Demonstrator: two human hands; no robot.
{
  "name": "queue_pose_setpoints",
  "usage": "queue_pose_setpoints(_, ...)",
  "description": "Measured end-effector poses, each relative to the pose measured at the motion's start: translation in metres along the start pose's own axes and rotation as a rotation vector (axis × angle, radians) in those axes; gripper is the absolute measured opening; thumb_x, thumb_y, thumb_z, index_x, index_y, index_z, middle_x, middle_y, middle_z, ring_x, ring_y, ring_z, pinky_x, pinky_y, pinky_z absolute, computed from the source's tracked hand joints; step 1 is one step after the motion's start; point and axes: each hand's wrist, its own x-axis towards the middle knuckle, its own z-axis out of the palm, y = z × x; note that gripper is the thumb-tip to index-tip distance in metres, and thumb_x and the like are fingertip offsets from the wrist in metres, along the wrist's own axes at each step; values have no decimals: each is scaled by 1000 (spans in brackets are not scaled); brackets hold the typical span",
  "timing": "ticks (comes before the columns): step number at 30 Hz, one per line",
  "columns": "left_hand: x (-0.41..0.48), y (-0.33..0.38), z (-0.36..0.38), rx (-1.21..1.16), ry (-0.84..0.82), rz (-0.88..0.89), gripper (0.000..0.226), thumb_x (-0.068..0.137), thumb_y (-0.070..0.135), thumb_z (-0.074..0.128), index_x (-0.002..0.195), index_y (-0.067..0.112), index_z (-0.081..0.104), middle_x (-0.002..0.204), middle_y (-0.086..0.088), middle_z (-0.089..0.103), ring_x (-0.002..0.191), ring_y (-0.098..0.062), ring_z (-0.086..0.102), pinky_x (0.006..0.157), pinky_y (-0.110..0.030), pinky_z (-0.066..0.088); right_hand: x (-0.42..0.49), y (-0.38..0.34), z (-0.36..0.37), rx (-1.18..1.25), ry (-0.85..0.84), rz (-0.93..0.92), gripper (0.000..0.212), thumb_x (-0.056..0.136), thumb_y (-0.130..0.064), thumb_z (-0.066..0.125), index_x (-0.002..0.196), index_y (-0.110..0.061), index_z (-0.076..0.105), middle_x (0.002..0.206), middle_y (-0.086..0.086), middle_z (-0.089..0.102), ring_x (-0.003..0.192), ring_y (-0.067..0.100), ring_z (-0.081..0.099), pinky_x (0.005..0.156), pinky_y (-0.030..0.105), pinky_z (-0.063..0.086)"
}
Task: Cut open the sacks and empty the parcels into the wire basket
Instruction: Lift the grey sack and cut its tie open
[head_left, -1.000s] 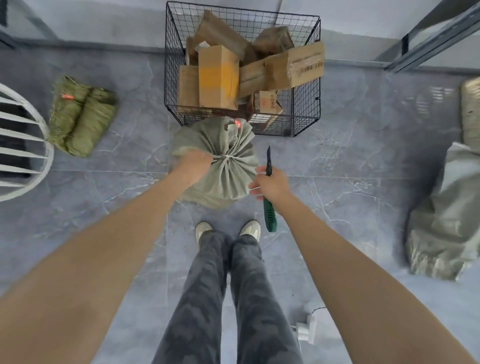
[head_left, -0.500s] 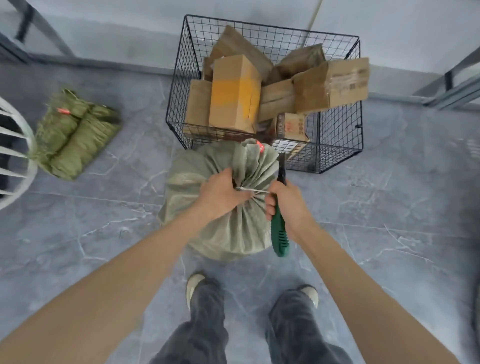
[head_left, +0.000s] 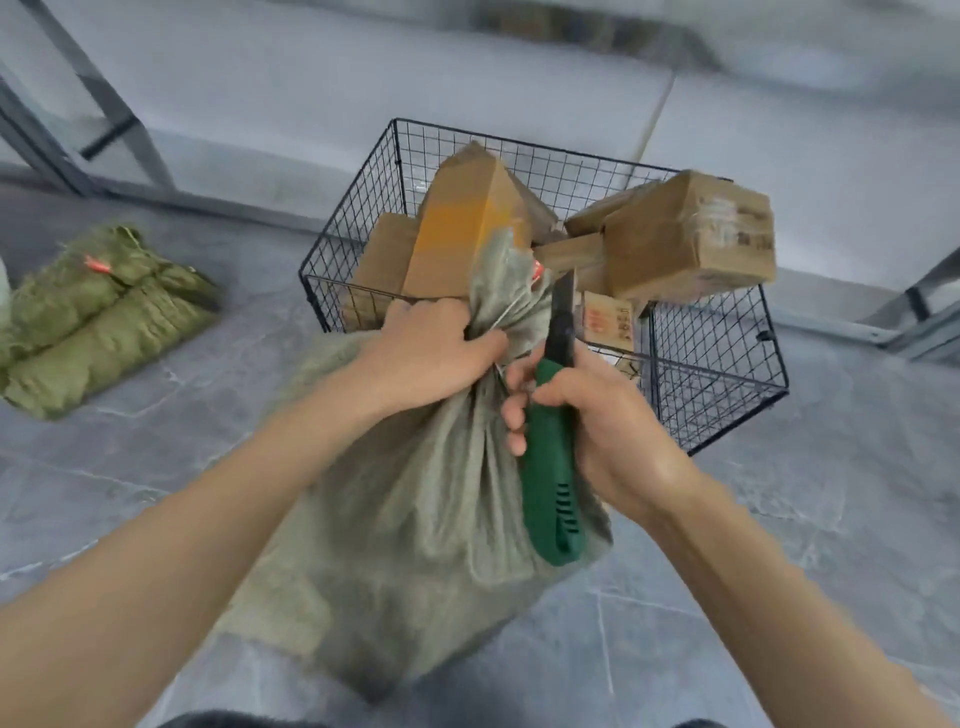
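Head view: one grey-green sack (head_left: 415, 519) stands on the floor (head_left: 831, 519) at the wire basket's (head_left: 717, 374) near edge. The left hand (head_left: 426, 358) clenches its tied neck. The right hand (head_left: 613, 426) grasps one green-handled knife (head_left: 550, 493), blade up beside the neck. At least five cardboard parcels (head_left: 685, 244) fill the basket. Two folded sacks (head_left: 98, 322) lie left, and bare floor lies right.

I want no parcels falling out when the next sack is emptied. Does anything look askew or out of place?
Yes. Parcels in the wire basket are heaped above its rim, and the cardboard box on the right lies tilted, jutting out past the rim. It may slip off.
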Motion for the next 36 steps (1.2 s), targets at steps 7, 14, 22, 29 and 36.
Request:
queue_pose_setpoints(7,-8,-8,6,-910,32,-230,30,88,38,56,76,18,75,85,-7,75,73,-19,72,84,-35,52,-9,-4,-1,-16,-34,-111,18,98,-10,43,106,-5,58,72,7,50,60,20,51,54,30,50)
queue_pose_setpoints(14,-17,-4,4,-1063,109,-320,29,90,40,53,99,19,70,86,2,76,77,-13,72,72,-26,51,-17,1,12,-206,-122,14,29,102,-30,36,94,-7,53,53,8,47,41,21,42,45,28,43)
queue_pose_setpoints(22,-22,-5,13,-1288,272,-485,59,74,57,57,118,18,63,110,-5,69,100,-23,66,84,-37,51,-20,22,23,-314,-172,156,31,102,-29,39,83,-8,52,52,7,44,38,18,40,43,27,41)
queue_pose_setpoints(29,-14,-10,14,-1359,266,-492,76,56,63,60,118,18,64,108,-6,70,96,-27,68,94,-49,49,-21,19,22,-218,-200,260,28,100,-26,42,80,-8,51,51,10,40,36,18,36,39,25,39)
queue_pose_setpoints(36,-10,-9,15,-1381,237,-440,49,76,49,56,109,15,70,99,-8,74,92,-27,70,87,-42,52,-20,16,18,-226,-184,300,27,99,-25,43,80,-8,51,51,9,41,36,17,37,40,23,39)
